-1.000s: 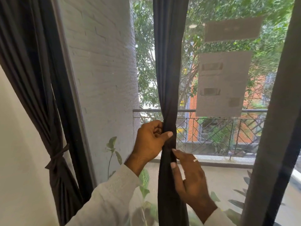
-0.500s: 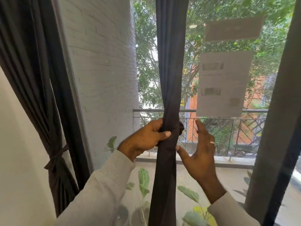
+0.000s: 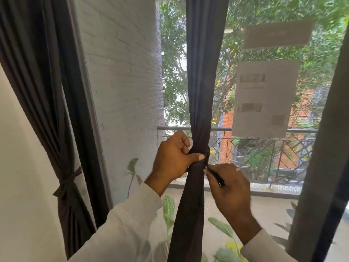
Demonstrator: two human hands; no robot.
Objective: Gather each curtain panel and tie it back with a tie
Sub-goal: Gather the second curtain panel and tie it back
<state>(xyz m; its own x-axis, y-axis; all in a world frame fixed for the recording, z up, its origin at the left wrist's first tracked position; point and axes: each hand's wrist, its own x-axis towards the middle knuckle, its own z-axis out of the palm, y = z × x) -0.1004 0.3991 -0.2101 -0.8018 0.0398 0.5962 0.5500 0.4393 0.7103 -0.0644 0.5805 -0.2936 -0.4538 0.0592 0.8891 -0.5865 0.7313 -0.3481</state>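
A dark brown curtain panel (image 3: 203,76) hangs down the middle of the window, bunched into a narrow waist. My left hand (image 3: 174,159) grips that waist from the left, thumb pressed across the front. My right hand (image 3: 229,188) pinches a thin dark tie (image 3: 216,176) that runs from the right side of the waist down across its fingers. At the far left, another dark curtain panel (image 3: 37,91) hangs gathered, bound low down by a knotted tie (image 3: 66,181).
A sheer leaf-printed curtain (image 3: 132,91) covers the glass behind. Two paper sheets (image 3: 264,99) are stuck on the window. Outside are a balcony railing (image 3: 264,148) and trees. A dark panel edge (image 3: 324,148) stands at the right; a pale wall (image 3: 18,186) at the left.
My right hand has come down from behind the curtain's right side and now pinches the thin tie below the waist. My left hand keeps its grip on the bunched curtain.
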